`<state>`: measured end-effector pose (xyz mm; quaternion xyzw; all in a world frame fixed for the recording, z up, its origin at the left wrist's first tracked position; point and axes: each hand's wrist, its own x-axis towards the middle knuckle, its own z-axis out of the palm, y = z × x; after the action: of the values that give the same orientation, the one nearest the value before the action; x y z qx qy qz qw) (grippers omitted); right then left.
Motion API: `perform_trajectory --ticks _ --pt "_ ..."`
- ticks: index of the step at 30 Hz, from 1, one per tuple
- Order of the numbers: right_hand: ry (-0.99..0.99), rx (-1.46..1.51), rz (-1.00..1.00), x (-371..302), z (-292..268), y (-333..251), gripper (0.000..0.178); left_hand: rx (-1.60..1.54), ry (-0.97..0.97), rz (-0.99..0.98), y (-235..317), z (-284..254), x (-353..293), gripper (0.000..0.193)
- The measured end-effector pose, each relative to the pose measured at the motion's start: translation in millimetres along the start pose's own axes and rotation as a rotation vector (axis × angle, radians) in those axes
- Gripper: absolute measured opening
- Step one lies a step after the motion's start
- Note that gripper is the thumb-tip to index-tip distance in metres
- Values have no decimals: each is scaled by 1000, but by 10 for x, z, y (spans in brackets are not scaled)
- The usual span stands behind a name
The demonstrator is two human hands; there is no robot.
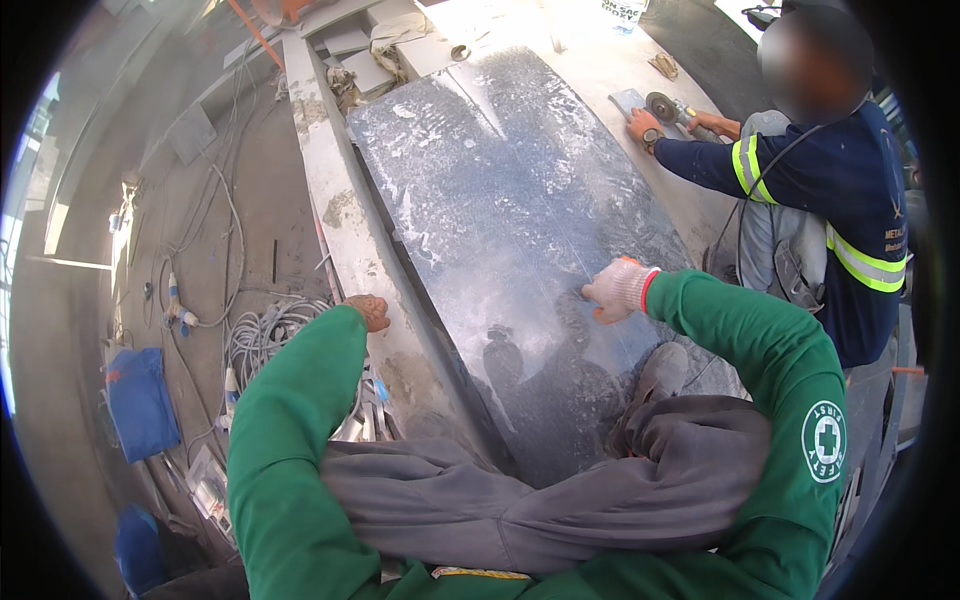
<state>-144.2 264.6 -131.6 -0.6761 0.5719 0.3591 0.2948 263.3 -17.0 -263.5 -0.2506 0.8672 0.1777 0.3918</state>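
A large dark stone slab (520, 200), streaked with pale dust and dull reflections, lies flat before me. Over its right part is my right hand (620, 288), in a whitish knit glove with a red-orange cuff edge. Its fingers are curled together close to the slab; whatever they may hold is too small to make out. My left hand (368, 312), dusty and seemingly bare, is closed like a fist at the pale concrete ledge (345, 225) along the slab's left side. Nothing shows in it. My shoe (662, 372) rests on the slab's near right part.
At the right a co-worker in a dark blue top (790, 170) holds an angle grinder (672, 108) by a small grey piece (628, 100). Coiled grey cables (265, 335) and a blue cloth-like item (142, 402) lie left, below the ledge. Rubble and offcuts (368, 70) sit beyond.
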Motion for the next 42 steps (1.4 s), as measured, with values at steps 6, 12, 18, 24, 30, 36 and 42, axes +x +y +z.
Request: perform_trajectory --ticks 6,12,18,24,30,36,42 --pt "104 58 -157 2 -127 -119 55 -49 305 12 367 -135 -83 75" --pt "373 50 -455 -100 -246 -463 61 -83 745 564 1945 -802 -343 77" --pt "414 190 -521 -203 -598 -845 58 -2 689 726 1909 -699 -270 21" --pt "551 185 -449 -242 -831 -1193 62 87 708 775 1311 -819 -248 16" --pt "688 235 -430 -254 -1132 -1390 64 142 802 784 744 -929 -428 23" --pt "986 -85 -555 -90 -1093 -1034 61 -2097 -168 486 1271 -1027 -616 54" --pt "719 53 -478 89 -1030 -1258 64 -1321 294 -63 1545 -984 -249 42"
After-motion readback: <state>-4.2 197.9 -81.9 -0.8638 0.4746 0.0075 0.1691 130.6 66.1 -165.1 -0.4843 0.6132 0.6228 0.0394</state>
